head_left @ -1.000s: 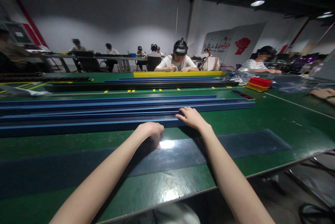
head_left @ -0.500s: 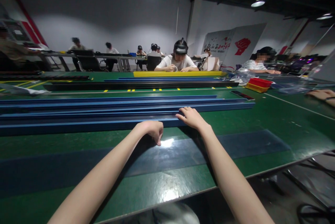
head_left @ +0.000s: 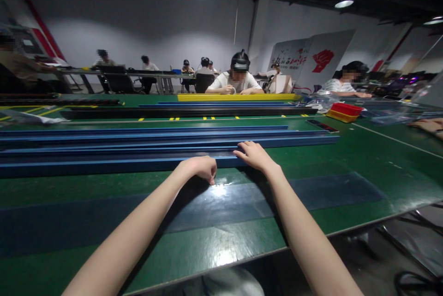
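Note:
Several long blue rails (head_left: 104, 148) lie side by side across the green table (head_left: 363, 157). My right hand (head_left: 255, 155) rests on the right end of the nearest blue rail, fingers curled over its top edge. My left hand (head_left: 202, 168) sits just in front of that same rail, fingers curled under with the thumb pointing down at the table; whether it touches the rail is unclear. Nothing visible lies inside the left hand.
More blue, black and yellow rails (head_left: 235, 97) lie further back. A red and yellow tray (head_left: 342, 110) stands at the right, beside clear plastic bags. Another person's hand (head_left: 429, 125) rests at the far right edge. Several seated people work at tables behind.
My left hand has crept slightly forward toward the nearest blue rail. My right hand has stayed where it was on the rail.

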`<state>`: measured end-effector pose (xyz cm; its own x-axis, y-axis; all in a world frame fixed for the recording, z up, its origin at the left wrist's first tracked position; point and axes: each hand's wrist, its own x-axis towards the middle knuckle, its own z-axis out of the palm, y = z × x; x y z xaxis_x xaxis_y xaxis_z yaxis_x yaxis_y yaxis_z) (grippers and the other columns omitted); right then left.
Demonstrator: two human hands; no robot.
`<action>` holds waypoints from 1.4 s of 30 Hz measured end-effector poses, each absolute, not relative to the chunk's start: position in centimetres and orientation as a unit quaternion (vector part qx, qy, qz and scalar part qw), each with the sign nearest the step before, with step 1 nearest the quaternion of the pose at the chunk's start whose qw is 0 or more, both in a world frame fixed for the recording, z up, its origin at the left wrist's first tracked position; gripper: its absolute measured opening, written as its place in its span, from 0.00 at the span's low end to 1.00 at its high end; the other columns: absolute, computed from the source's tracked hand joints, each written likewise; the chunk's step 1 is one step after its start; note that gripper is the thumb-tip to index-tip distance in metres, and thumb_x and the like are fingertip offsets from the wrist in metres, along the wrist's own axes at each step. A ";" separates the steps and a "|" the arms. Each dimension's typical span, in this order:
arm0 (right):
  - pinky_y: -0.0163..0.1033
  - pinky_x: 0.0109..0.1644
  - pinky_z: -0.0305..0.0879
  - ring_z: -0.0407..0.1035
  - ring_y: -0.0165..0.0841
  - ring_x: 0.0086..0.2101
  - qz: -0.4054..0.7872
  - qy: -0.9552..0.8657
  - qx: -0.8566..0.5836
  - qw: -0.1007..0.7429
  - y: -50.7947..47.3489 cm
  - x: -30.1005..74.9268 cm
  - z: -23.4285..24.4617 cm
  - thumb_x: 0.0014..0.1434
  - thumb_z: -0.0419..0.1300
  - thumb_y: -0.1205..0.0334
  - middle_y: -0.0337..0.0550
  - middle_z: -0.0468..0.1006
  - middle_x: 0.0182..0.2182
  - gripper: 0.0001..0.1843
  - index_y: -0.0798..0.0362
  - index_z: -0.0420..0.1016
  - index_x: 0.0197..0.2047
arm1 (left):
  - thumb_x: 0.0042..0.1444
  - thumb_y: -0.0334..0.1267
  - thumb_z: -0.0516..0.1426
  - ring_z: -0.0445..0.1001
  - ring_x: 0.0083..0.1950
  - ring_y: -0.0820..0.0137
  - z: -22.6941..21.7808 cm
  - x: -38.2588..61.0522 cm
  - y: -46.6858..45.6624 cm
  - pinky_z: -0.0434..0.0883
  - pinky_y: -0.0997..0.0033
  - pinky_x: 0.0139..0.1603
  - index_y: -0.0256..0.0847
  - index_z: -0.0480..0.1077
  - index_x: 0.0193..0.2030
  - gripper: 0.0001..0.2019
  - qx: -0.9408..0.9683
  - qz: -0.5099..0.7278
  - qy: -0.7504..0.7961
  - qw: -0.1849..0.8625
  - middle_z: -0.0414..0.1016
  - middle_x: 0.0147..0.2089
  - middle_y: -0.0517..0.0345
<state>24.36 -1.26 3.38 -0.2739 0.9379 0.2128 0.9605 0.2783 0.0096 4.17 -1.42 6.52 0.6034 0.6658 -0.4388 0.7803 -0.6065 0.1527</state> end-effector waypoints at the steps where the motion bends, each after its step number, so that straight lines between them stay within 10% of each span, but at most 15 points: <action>1: 0.39 0.47 0.56 0.64 0.38 0.47 -0.065 -0.796 -0.595 0.086 -1.2 24.4 3.4 0.62 0.44 0.48 0.51 0.71 0.48 0.24 0.54 0.69 0.49 | 0.44 0.37 0.60 0.70 0.29 0.71 6.7 4.1 -1.4 0.60 0.76 0.26 0.38 0.76 0.32 0.08 0.881 -0.169 0.412 0.162 0.76 0.30 0.57; 14: 0.36 0.40 0.50 0.65 0.32 0.35 -0.159 -0.776 -0.575 0.205 -1.9 24.4 4.7 0.64 0.43 0.55 0.43 0.76 0.30 0.20 0.53 0.72 0.32 | 0.48 0.40 0.57 0.70 0.32 0.71 8.9 3.6 -1.9 0.60 0.76 0.28 0.42 0.74 0.32 0.07 0.886 -0.001 0.450 0.111 0.75 0.32 0.59; 25: 0.31 0.26 0.46 0.58 0.26 0.21 -0.018 -0.808 -0.529 0.260 -2.9 22.6 5.0 0.59 0.46 0.45 0.37 0.68 0.18 0.25 0.54 0.67 0.22 | 0.51 0.41 0.55 0.71 0.40 0.65 8.7 3.3 -1.5 0.64 0.73 0.33 0.43 0.72 0.32 0.07 0.874 0.084 0.479 0.024 0.74 0.40 0.56; 42: 0.33 0.28 0.46 0.66 0.30 0.29 -0.123 -0.779 -0.581 0.203 -2.8 22.8 4.7 0.60 0.49 0.57 0.41 0.76 0.29 0.12 0.51 0.69 0.29 | 0.53 0.39 0.52 0.71 0.41 0.66 9.1 4.3 -2.5 0.66 0.72 0.39 0.43 0.72 0.37 0.09 0.882 0.135 0.451 -0.019 0.74 0.39 0.57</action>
<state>22.84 -2.83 4.75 -0.2427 0.8549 0.4585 0.9544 0.2950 -0.0449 4.25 -2.55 9.06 0.5568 0.7906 0.2548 0.8007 -0.5925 0.0889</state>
